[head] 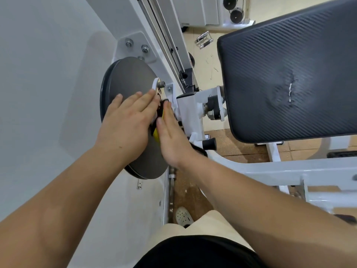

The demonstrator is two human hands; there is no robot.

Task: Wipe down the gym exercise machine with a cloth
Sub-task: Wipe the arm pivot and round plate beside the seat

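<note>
The left hand (125, 120) lies flat on the face of the grey disc (123, 80) with its fingers straight and close together. It grips nothing, and seems to be there to steady the disc or the person while the other hand works. The right hand (170, 140) stands edge-on just right of the disc, fingers straight and together, and pushes into the narrow gap between the disc and the white frame of the machine (189, 111). Its thumb is hidden, so I cannot tell whether it pinches anything. A thin yellow strip (156, 133) shows between the two hands at the disc's right edge. This is probably the cloth, pressed in by those flat fingers, though too little of it shows to be sure. Holding the hand as a blade suits the tight slot around the disc's hub, where a bunched fist would not fit. Just right of the disc a black knob (209, 144) sticks out, and farther right is the big black pad (289, 74).
</note>
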